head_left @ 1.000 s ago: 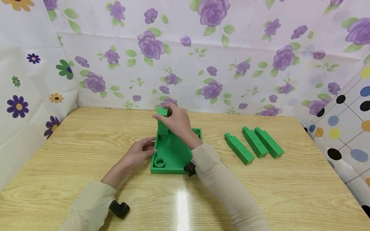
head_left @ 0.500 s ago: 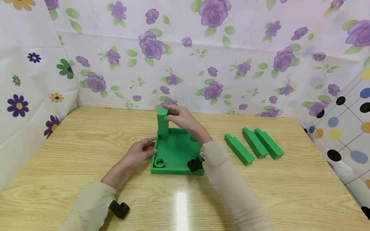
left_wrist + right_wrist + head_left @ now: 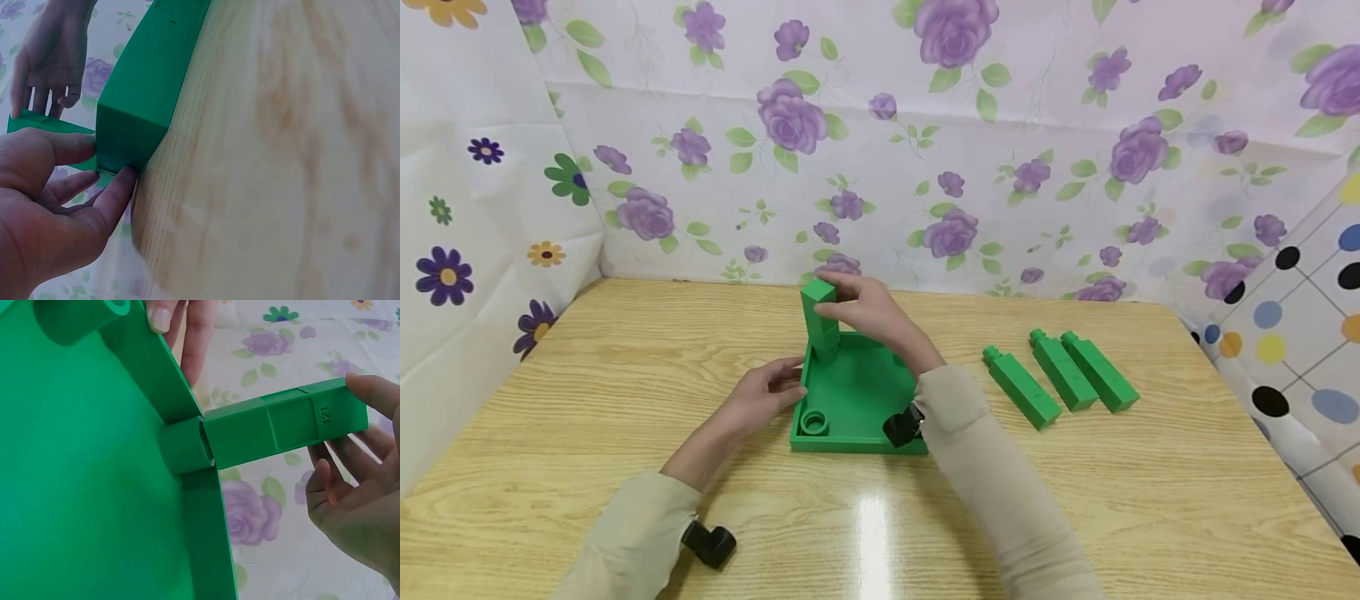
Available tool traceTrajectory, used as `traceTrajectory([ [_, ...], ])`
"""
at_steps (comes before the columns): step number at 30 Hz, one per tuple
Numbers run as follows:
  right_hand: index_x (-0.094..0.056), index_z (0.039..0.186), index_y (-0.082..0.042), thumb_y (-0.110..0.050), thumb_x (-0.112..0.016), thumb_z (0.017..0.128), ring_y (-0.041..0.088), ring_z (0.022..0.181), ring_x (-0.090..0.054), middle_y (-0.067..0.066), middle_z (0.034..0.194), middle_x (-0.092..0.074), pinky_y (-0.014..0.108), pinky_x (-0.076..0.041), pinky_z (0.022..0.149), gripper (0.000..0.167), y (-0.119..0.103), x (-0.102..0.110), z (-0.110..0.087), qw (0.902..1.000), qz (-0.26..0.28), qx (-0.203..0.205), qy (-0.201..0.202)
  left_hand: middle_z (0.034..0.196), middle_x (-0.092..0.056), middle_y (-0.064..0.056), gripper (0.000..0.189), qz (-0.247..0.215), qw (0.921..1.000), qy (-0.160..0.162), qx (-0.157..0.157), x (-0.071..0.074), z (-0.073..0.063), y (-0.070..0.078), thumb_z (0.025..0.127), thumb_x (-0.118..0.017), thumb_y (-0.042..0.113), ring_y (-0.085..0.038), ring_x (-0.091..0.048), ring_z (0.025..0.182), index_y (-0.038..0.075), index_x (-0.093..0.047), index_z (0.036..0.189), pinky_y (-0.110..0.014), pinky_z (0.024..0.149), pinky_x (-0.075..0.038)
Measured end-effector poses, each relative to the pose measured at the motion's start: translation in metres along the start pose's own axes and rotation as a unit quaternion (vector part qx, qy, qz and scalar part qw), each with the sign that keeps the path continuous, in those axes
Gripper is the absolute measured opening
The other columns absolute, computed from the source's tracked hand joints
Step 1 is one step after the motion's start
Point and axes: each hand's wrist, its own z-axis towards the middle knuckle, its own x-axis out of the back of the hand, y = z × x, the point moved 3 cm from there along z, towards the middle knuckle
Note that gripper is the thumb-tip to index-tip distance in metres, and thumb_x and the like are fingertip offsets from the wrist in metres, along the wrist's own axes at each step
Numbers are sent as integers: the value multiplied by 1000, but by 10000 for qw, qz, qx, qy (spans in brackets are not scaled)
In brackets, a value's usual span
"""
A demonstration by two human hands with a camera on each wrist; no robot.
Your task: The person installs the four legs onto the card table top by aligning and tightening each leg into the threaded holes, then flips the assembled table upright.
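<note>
A shallow green tray-like base (image 3: pixel 859 447) lies on the wooden table, with round sockets in its corners. At its back left corner stands a green square leg (image 3: pixel 820 312), leaning slightly left. My right hand (image 3: pixel 874 313) holds the leg's upper end between thumb and fingers. In the right wrist view the leg's lower end meets the socket (image 3: pixel 182 447), and raised digits show on its side. With thumb and fingers, my left hand (image 3: pixel 760 393) grips the base's left wall. The front left socket (image 3: pixel 814 422) holds nothing. My right forearm hides the base's front right corner.
Three more green legs (image 3: pixel 1021 389) with ridged round ends lie on the table (image 3: pixel 625 375) right of the base. A flowered cloth (image 3: pixel 715 192) hangs behind the table's back edge, and patterned sheets flank both sides.
My right hand shifted right around the leg, then took a fresh hold. The leg has turned about its own length, so a corner faces forward. My left hand has stayed put.
</note>
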Motion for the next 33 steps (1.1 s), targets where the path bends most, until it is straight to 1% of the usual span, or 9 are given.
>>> traceTrajectory([
  [2,-51,141,-15,-23,-68,93,16,110,-56,3,122,-60,33,-48,90,52,0,-1,0,9998,-64,15,171,140,-44,-25,53,-7,10000,-4,-6,0,0,0,100,-54,9,-37,-46,125,-1,-33,148,-45,100,-41],
  [6,-57,132,-11,-25,-72,90,16,110,-56,3,117,-61,30,-48,90,46,-1,-3,0,9986,-224,23,476,139,-44,-26,53,-26,10000,0,-4,-1,0,0,100,-54,8,-37,-46,125,-1,-33,148,-44,100,-42],
  [10,-58,126,-8,-24,-72,90,17,106,-59,5,112,-63,28,-49,88,42,-4,-4,-2,9976,-341,30,600,140,-44,-26,53,-3,10000,34,29,-1,0,0,100,-54,8,-37,-45,125,-1,-33,148,-45,100,-42],
  [15,-57,126,-7,-21,-70,91,18,105,-60,7,111,-63,28,-50,86,40,-5,-4,-4,9971,-415,45,641,140,-44,-25,53,26,10000,55,63,0,0,0,100,-54,8,-37,-45,125,0,-34,148,-45,101,-41],
  [24,-57,125,-8,-24,-70,91,17,106,-59,5,111,-62,31,-48,89,40,-2,-3,-5,9966,-370,-98,731,140,-45,-25,54,42,10000,36,72,-1,0,2,100,-55,9,-36,-46,125,0,-34,148,-45,101,-41],
  [33,-56,128,-9,-27,-71,91,16,105,-60,4,110,-63,30,-49,89,44,2,-4,-5,9962,-373,35,785,139,-44,-25,54,32,10000,11,61,-1,0,2,100,-54,9,-37,-46,125,-1,-33,149,-45,100,-41],
])
